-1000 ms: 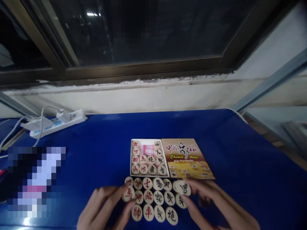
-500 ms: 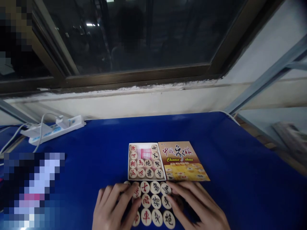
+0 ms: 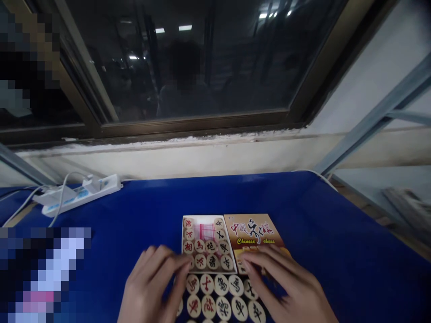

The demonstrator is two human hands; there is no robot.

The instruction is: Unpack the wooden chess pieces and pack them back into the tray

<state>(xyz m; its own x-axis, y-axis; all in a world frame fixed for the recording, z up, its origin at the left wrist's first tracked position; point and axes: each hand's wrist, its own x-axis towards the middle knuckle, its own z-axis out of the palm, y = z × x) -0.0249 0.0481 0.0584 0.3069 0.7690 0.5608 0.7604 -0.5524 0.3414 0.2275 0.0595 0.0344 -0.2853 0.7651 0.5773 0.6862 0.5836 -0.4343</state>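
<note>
Several round wooden Chinese chess pieces with red and black characters lie in rows on the blue table, between my hands. My left hand lies palm down with fingers stretched out, its fingertips at the lower left corner of the open box tray, which holds more pieces. My right hand also lies flat with fingers spread, fingertips resting on the near edge of the brown box lid printed "Chinese chess". Neither hand grips a piece.
A white power strip with cables lies at the table's back left. A pixelated patch covers the front left. A window sill and dark window run behind the table. A metal rail slants at the right.
Both hands have moved forward from the loose rows of pieces to the near edges of the tray and lid. The view has tilted up, so the table sits lower in the picture.
</note>
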